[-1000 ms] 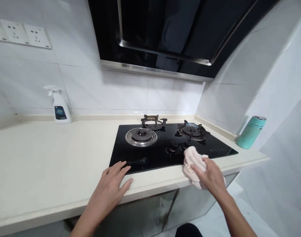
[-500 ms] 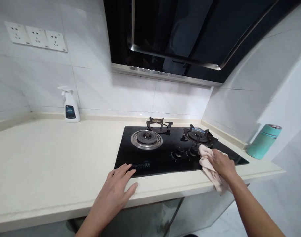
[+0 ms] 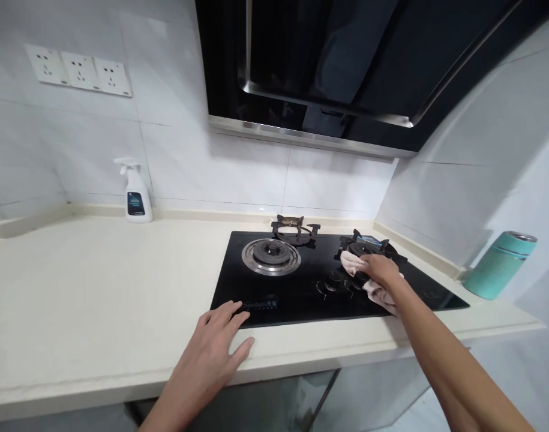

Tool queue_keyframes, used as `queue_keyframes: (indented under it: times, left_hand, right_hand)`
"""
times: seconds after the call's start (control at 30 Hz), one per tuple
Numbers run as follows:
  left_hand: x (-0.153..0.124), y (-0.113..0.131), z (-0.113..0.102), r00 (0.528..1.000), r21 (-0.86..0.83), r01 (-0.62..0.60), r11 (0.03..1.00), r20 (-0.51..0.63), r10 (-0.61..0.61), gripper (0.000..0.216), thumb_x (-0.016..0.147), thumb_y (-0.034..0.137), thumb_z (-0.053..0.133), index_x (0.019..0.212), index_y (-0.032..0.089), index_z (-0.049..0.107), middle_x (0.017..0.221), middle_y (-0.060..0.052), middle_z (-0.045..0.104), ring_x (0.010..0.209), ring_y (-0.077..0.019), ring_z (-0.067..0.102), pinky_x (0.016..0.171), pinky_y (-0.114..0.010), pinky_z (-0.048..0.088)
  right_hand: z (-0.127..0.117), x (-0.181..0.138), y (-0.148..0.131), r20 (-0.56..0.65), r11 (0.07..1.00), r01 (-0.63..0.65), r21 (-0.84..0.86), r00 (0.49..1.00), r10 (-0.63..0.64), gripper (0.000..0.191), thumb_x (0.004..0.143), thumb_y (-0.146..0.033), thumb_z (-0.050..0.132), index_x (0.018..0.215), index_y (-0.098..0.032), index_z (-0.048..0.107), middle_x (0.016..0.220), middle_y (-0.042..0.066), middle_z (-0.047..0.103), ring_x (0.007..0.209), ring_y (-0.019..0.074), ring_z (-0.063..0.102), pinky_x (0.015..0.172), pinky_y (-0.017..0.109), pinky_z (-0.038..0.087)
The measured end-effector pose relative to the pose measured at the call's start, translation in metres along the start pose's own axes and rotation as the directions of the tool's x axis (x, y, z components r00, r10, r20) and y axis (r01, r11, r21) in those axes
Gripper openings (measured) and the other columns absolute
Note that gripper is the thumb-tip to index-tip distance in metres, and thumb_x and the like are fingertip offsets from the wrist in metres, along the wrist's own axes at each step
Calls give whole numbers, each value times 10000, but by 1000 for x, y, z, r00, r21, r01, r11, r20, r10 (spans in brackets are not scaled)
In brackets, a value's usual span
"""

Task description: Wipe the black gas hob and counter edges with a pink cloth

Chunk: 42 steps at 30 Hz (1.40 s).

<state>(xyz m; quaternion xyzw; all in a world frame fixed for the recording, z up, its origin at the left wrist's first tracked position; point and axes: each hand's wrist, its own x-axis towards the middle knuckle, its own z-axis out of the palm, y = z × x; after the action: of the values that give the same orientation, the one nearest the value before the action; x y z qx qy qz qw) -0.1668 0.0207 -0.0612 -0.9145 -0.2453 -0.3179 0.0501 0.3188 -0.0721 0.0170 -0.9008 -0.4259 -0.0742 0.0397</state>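
Observation:
A black glass gas stove (image 3: 296, 300) is set into the pale countertop. My right hand (image 3: 382, 270) is closed on a pale pink cloth (image 3: 353, 263), pressed to the glass just in front of the right burner (image 3: 363, 247) and over the right knob, which is partly hidden. The left knob (image 3: 332, 281) shows beside the cloth. My left hand (image 3: 218, 345) rests with fingers spread at the stove's front left corner, holding nothing. The left burner (image 3: 271, 255) has no grate on it; its pan support (image 3: 296, 231) sits behind it at the stove's back edge.
A white spray bottle (image 3: 138, 195) stands against the back wall on the left of the countertop (image 3: 98, 288). At the right end is a turquoise flask (image 3: 499, 267). A black range hood (image 3: 310, 72) overhangs the stove. Wall sockets (image 3: 80, 71) are at upper left.
My right hand has moved the cloth left and back over the glass, from the front right edge to near the right burner and knob. My left hand stays in place.

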Motion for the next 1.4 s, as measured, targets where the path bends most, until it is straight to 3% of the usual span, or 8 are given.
queue_keyframes:
  times: [0.2, 0.33, 0.5, 0.73, 0.97, 1.13, 1.3, 1.4]
  left_hand:
    - [2, -1, 0, 1000, 2, -13, 1000, -17, 13, 369, 991, 372, 611, 1317, 208, 671, 1426, -123, 661, 1338, -327, 593, 1047, -495, 503]
    - [4, -1, -2, 1000, -18, 7, 1000, 9, -7, 372, 987, 384, 617, 1316, 220, 674, 1428, -120, 660, 1329, -329, 600, 1051, -508, 507]
    - [3, -3, -3, 999, -51, 27, 998, 25, -26, 365, 997, 390, 600, 1323, 249, 681, 1437, -107, 658, 1347, -318, 590, 1095, -505, 493]
    - [0, -5, -3, 999, -60, 19, 998, 43, -16, 376, 1006, 381, 592, 1349, 251, 671, 1458, -107, 646, 1357, -317, 585, 1084, -507, 507]
    - [1, -3, -1, 1000, -33, -4, 999, 6, 4, 382, 1006, 385, 591, 1344, 228, 673, 1438, -118, 659, 1349, -329, 589, 1072, -497, 501]
    - [3, -3, 2, 1000, -29, -25, 999, -11, 25, 370, 1004, 388, 586, 1318, 218, 681, 1410, -124, 677, 1335, -337, 597, 1061, -504, 495]
    - [3, 0, -1, 1000, -45, 4, 999, 3, -4, 355, 994, 367, 609, 1317, 232, 671, 1424, -116, 665, 1347, -332, 586, 1065, -496, 489]
    - [4, 1, -3, 1000, -55, 17, 998, 9, -17, 349, 987, 353, 619, 1310, 232, 673, 1423, -115, 664, 1344, -328, 588, 1066, -499, 491]
  right_hand:
    - [-10, 12, -16, 62, 995, 74, 67, 995, -78, 389, 811, -319, 680, 1176, -220, 772, 1168, 144, 758, 1123, 317, 679, 895, 357, 469]
    - [-9, 10, -32, 152, 953, 218, 212, 956, -253, 435, 817, -292, 608, 1223, -240, 754, 1127, 72, 769, 1026, 249, 691, 856, 298, 481]
    - [-17, 7, -43, 246, 868, 340, 363, 863, -441, 286, 793, -380, 601, 966, -238, 778, 947, 35, 752, 883, 227, 664, 797, 297, 505]
    - [-31, 3, -23, 296, 813, 425, 398, 779, -553, 189, 672, -405, 704, 728, -225, 690, 1146, 50, 683, 1099, 280, 610, 977, 365, 498]
    - [-9, 10, -26, 283, 888, 356, 292, 854, -436, 484, 612, -290, 835, 1086, -278, 735, 1245, 50, 652, 1105, 267, 617, 934, 365, 522]
    - [3, 26, -35, 249, 928, 297, 227, 903, -350, 467, 785, -277, 746, 1241, -244, 650, 1200, 47, 681, 1055, 223, 641, 900, 293, 510]
    - [7, 46, -74, 198, 960, 245, 137, 943, -269, 573, 884, -381, 694, 1417, -227, 550, 1350, 156, 589, 1221, 316, 587, 1023, 414, 453]
    - [3, 41, -109, 211, 934, 332, 133, 911, -354, 577, 869, -442, 713, 1391, -232, 583, 1306, 165, 589, 1203, 337, 582, 1013, 441, 452]
